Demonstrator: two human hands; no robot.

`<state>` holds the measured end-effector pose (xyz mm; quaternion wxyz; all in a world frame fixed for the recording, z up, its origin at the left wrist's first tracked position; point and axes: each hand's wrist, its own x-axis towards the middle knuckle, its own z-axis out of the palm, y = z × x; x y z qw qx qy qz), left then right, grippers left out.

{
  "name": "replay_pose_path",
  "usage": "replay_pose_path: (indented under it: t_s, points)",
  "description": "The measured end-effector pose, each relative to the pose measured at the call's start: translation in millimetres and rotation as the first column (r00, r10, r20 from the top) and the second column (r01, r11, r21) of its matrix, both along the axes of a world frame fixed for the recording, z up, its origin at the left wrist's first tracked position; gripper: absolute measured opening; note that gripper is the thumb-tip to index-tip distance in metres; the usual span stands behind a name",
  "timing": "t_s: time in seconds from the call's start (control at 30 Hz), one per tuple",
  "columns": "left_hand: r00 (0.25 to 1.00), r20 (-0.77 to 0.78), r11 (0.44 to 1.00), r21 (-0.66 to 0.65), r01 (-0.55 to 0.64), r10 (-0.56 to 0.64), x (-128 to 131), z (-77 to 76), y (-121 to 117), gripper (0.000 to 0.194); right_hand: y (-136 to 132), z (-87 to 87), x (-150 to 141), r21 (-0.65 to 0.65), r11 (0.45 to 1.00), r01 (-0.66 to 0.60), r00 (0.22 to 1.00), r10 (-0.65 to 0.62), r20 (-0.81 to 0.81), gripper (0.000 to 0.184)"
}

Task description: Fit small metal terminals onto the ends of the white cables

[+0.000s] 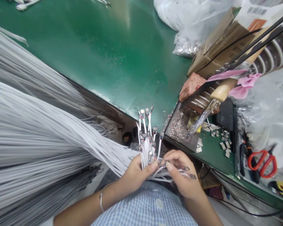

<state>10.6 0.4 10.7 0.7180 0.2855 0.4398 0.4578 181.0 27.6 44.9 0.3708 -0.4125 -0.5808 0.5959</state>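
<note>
My left hand (138,171) is closed round a bunch of white cables (145,147) whose small metal connectors point up and away from me. Its thumb lies across the front of the bunch. Close beside it, my right hand (182,172) pinches the end of one cable at its metal connector (163,163) between thumb and fingers. A few more cable ends with connectors (190,175) stick out past the right palm. The cables run off to the left into a thick hanging bundle (61,125).
A green table (132,62) lies ahead. On its right are a soldering iron (207,110) with a wooden handle, a brick (191,86), loose metal connectors (225,142), red-handled scissors (261,163) and a cardboard box (217,47). Plastic bags (191,18) lie at the back.
</note>
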Motion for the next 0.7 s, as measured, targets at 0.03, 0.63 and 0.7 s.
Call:
replay_pose_path:
  t_s: [0.03,0.63,0.7]
  points:
    - [1.000,-0.005,1.000,-0.004,0.008,-0.008,0.2,-0.6,0.1,0.039,-0.7,-0.2,0.9,-0.030,1.000,0.009,1.000,-0.010,-0.024,0.010]
    - [0.994,-0.030,0.986,0.128,0.104,-0.101,-0.3,-4.6,-1.6,0.033,2.2,-3.3,-3.2,0.083,0.993,0.083,0.993,-0.089,0.080,0.016]
    - [0.995,-0.023,0.987,0.125,0.098,-0.096,-0.3,-6.0,-2.1,0.033,1.6,-4.1,-2.8,0.068,0.995,0.076,0.994,-0.082,0.079,0.017]
